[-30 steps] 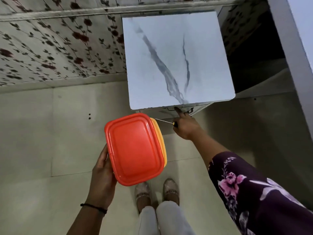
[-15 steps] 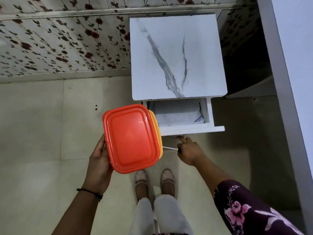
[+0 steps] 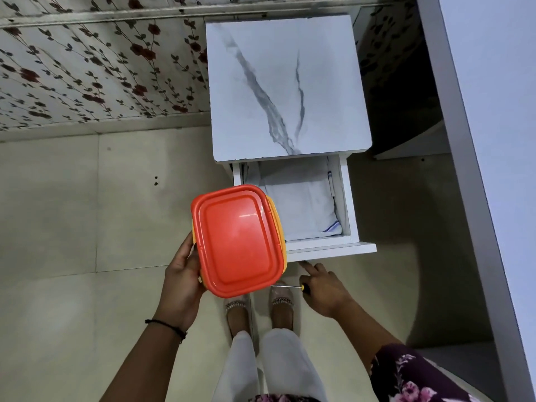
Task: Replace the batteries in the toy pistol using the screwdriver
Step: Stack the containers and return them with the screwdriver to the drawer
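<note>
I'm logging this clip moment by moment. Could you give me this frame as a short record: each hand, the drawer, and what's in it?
left hand: grips the lidded box, orange lid over yellow base
right hand: holds the screwdriver; index finger stretched toward the front of the drawer
drawer: pulled out of the marble-topped cabinet
drawer contents: folded white cloth
toy pistol, batteries: not seen; box contents hidden
</note>
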